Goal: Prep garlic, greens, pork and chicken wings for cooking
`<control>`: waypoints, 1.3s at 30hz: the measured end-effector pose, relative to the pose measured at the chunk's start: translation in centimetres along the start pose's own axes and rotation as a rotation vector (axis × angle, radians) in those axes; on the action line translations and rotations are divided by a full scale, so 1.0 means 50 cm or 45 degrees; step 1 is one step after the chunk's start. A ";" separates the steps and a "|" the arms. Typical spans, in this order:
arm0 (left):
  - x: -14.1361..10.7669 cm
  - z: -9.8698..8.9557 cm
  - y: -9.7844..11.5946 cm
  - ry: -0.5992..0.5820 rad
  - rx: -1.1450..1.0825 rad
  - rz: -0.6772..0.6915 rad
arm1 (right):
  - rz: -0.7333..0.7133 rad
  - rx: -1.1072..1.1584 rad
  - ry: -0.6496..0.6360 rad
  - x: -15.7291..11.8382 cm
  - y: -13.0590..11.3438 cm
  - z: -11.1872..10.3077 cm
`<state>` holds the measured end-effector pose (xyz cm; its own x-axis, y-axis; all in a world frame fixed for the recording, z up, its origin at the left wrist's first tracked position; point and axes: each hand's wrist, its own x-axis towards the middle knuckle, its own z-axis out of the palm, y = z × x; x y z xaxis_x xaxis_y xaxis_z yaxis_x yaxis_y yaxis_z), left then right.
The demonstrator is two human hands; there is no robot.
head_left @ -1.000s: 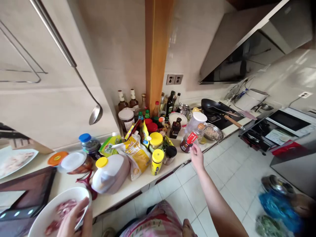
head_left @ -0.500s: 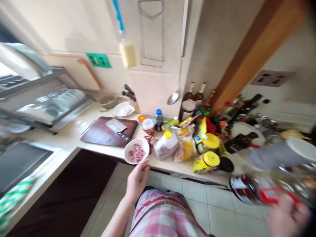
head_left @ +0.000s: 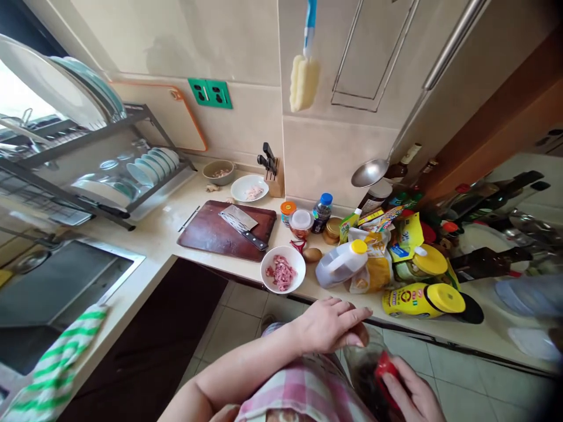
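Transparent jar with dark contents and red fitting (head_left: 364,368): positioned off the near edge of the worktop (head_left: 162,225). Right hand (head_left: 413,390): grip closed on the fitting. Left hand (head_left: 329,324): at jar top; grip state indeterminable.

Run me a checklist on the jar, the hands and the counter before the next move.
1. Right hand has a grip on the glass jar: ok, fingers wrapped at its side.
2. Jar's lid on or off: cannot tell, the left hand is in front of its top end.
3. White bowl well back from the counter's front edge: not ok, it sits right at the edge.
4. Meat contained: ok, all inside the bowl.
5. Cleaver lying flat: ok, on the cutting board.
6. Jug closed: ok, yellow cap on.
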<state>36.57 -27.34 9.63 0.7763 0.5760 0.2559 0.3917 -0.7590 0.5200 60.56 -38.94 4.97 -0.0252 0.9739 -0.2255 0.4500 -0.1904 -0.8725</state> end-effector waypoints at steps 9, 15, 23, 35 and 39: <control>-0.091 -0.078 -0.116 0.041 0.370 -0.001 | -0.172 -0.085 -0.173 0.102 -0.128 0.156; -0.106 -0.107 -0.136 0.050 0.277 -0.529 | -0.232 -0.273 -0.106 0.131 -0.164 0.216; -0.139 -0.116 -0.162 0.057 0.248 -0.519 | -0.208 -0.320 -0.198 0.158 -0.189 0.223; -0.139 -0.101 -0.166 0.196 -0.123 -0.738 | -0.206 -0.313 -0.316 0.176 -0.193 0.209; -0.129 -0.118 -0.151 0.177 -0.139 -1.118 | -0.276 -0.407 -0.289 0.185 -0.215 0.218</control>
<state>25.67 -23.53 8.88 0.1495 0.9726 -0.1780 0.7616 0.0015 0.6481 45.74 -29.26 7.53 -0.3287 0.9285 -0.1726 0.6649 0.0977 -0.7405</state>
